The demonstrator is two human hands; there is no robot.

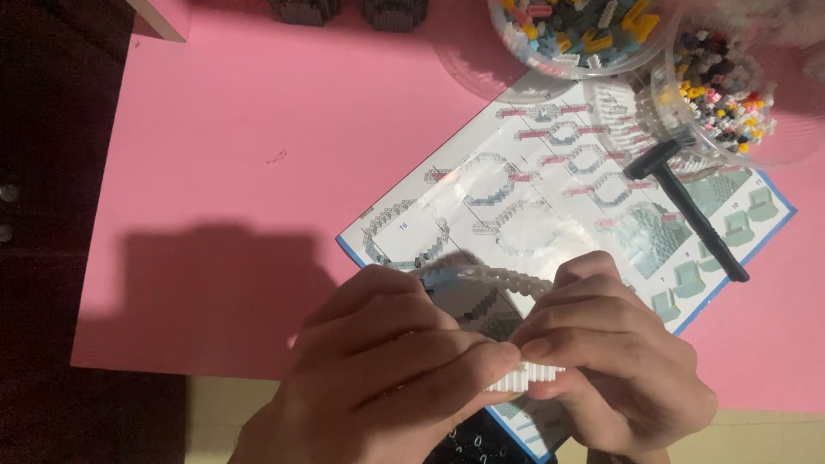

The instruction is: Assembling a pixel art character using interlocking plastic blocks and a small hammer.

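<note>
1. Head view, starting at the fingers: both hands are curled tight around a small white-and-grey micro-block build (481, 296). The left hand (387, 369) has its fingertips closed on the near edge, where a white ridged strip sticks out, and the right hand (614, 361) pinches the same piece from the right side. No gap in either grip that I can see.
2. Looks to me like a mid-assembly step: holding the ring-shaped section steady while pressing or lining up a row of blocks. Can't tell which row, the fingers hide it.
3. Next move probably calls for gentle, even pressure so the thin curved wall doesn't pop apart.
4. The build hovers just over the near corner of the instruction sheet (550, 172), which lies at an angle on the pink mat (241, 155).
5. A black tool (692, 206) lies on the sheet's far-right part, near the hands but apart from them.
6. Two clear tubs of mixed blocks (584, 34) (730, 103) sit at the far right edge.
7. Open room: the pink mat's whole left side. Its near edge runs right under the wrists, so anything dropped could roll off there.
</note>
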